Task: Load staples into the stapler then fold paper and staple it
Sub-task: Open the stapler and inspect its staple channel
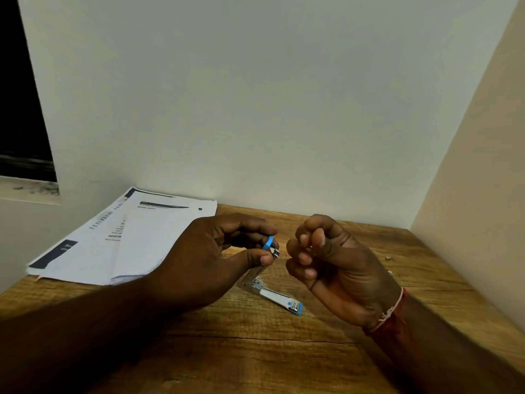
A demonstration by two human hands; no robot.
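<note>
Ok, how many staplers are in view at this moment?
1. The stapler sits hinged open on the desk, base on the wood, its blue-tipped top pinched by the left hand. The papers at far left could hide another.

My forearms [113, 322] both bare, short pale nails on my right hand [341, 268], a band of red thread [400, 315] wound round my right wrist, a thin whitish knotted string [385, 316] along its edge
</note>
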